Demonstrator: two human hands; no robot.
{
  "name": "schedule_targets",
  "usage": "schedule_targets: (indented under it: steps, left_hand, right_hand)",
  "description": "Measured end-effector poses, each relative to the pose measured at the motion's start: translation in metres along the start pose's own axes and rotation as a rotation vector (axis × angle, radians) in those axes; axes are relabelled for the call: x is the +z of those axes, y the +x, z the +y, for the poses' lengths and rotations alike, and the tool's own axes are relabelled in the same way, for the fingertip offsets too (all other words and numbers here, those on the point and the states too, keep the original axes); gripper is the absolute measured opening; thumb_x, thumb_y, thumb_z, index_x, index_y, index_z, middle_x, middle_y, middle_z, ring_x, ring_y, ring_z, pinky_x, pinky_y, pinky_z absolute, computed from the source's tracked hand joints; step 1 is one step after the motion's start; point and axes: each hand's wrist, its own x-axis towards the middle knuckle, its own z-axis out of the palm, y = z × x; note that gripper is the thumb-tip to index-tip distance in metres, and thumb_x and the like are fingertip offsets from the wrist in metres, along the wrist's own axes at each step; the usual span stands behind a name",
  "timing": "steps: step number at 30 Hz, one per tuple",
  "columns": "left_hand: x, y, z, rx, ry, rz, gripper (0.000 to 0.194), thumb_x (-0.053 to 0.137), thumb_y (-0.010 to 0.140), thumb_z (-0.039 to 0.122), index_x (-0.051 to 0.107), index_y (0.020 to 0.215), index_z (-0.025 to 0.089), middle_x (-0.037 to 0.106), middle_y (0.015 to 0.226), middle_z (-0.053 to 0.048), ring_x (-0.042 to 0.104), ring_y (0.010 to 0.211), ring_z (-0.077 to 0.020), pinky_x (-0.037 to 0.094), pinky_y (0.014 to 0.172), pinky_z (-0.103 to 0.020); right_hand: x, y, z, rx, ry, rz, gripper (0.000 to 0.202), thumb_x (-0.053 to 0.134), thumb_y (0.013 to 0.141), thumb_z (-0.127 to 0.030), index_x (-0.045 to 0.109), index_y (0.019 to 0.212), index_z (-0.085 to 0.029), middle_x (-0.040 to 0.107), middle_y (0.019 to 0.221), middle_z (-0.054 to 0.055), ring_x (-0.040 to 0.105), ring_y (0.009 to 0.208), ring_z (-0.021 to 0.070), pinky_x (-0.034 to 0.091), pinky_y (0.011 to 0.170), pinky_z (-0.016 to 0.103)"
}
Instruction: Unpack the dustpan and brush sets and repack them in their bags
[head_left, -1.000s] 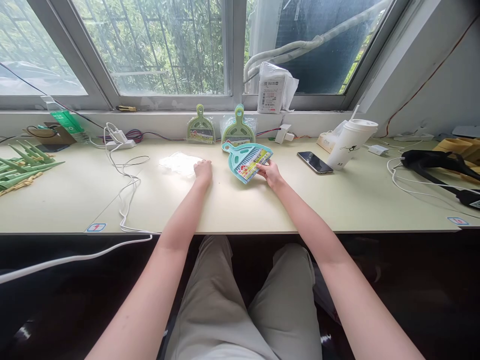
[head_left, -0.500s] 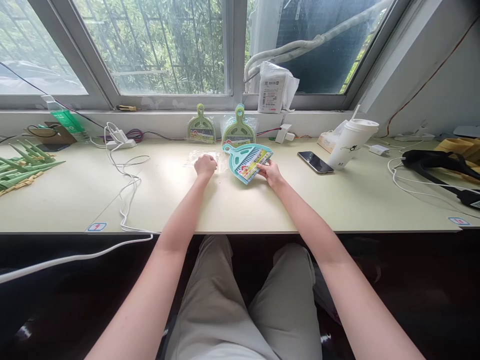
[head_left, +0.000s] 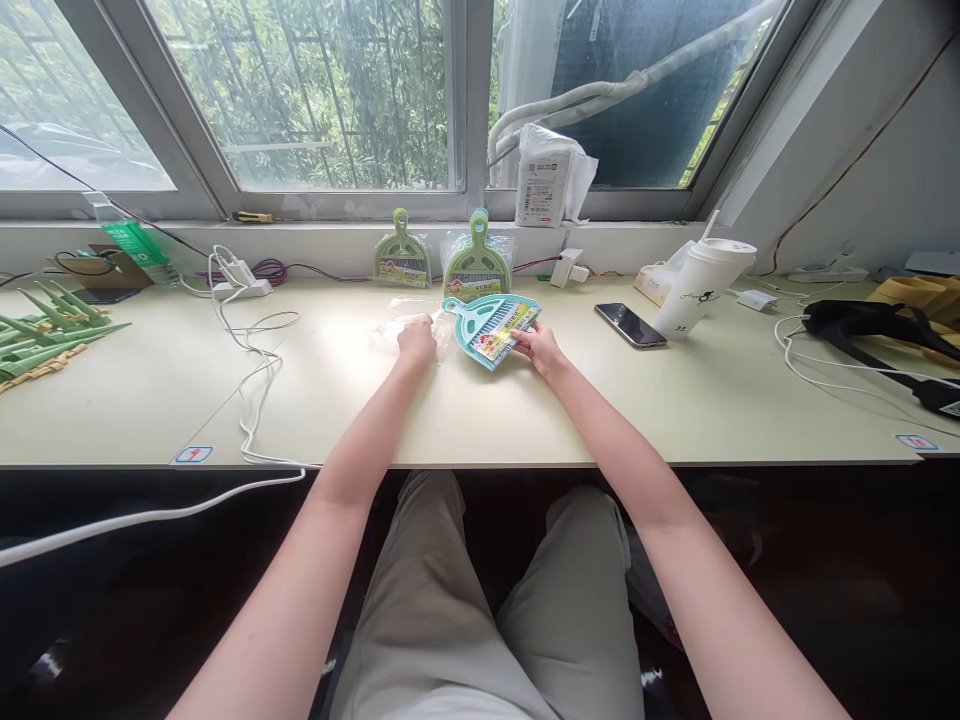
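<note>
My right hand [head_left: 538, 348] grips the wide end of a turquoise mini dustpan [head_left: 474, 322], which has a brush and a printed label card on it. The dustpan is tilted, its handle pointing left. Left of it my left hand [head_left: 418, 341] is closed over a clear plastic bag [head_left: 401, 312] on the table; its fingertips are partly hidden. Behind the hands, a green dustpan set [head_left: 403, 255] in clear wrapping leans at the wall. Another wrapped green dustpan set [head_left: 478, 262] stands right of it, partly behind the turquoise one.
A phone [head_left: 630, 325] and a white lidded cup with straw [head_left: 705, 285] stand to the right. White cables [head_left: 259, 365] run across the table's left side, near green woven leaves [head_left: 56, 325]. Black straps [head_left: 870, 345] lie far right. A tissue pack [head_left: 544, 188] sits on the sill.
My left hand has shifted slightly right and toward me, with the clear bag by it. The turquoise dustpan has lowered and tipped a little in my right hand.
</note>
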Motion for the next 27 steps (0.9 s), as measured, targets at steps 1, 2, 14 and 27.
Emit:
schedule_targets:
  steps: [1,2,14,27]
  left_hand:
    - [-0.0008,-0.0005,0.001,0.01,0.014,-0.003,0.052,0.045,0.082,0.004,0.056,0.13,0.019,0.059,0.131,-0.017,0.054,0.123,-0.0306,0.043,0.096,-0.038]
    - [-0.0015,-0.0008,0.0018,0.017,0.025,-0.001,0.054,0.043,0.082,0.001,0.056,0.131,0.021,0.06,0.129,-0.017,0.056,0.121,-0.0299,0.044,0.094,-0.038]
    - [-0.0036,0.001,-0.0028,-0.065,-0.081,0.164,0.08,0.041,0.081,-0.007,0.024,0.155,0.019,0.065,0.117,-0.016,0.065,0.109,-0.0245,0.051,0.088,-0.031]
    - [0.0045,-0.0019,0.0055,0.1,-0.157,0.27,0.064,0.038,0.083,-0.002,0.044,0.143,0.019,0.069,0.114,-0.013,0.066,0.107,-0.026,0.052,0.089,-0.036]
  right_hand:
    - [-0.0002,0.0007,0.0007,0.004,-0.001,-0.004,0.026,0.068,0.076,-0.003,0.06,0.096,-0.019,0.076,0.09,0.002,0.074,0.078,0.0152,0.062,0.089,0.035]
    - [-0.0004,0.0014,0.0014,0.008,-0.003,-0.009,0.026,0.068,0.076,-0.003,0.06,0.096,-0.019,0.076,0.091,0.002,0.074,0.078,0.0153,0.062,0.089,0.035]
    - [-0.0003,0.0027,0.005,0.057,-0.051,-0.115,0.027,0.071,0.074,-0.003,0.064,0.095,-0.018,0.077,0.089,0.003,0.075,0.08,0.0176,0.063,0.087,0.035]
    - [-0.0027,0.0065,0.0056,0.025,-0.035,-0.057,0.026,0.069,0.076,-0.003,0.062,0.095,-0.018,0.076,0.091,0.003,0.075,0.08,0.0171,0.063,0.087,0.035]
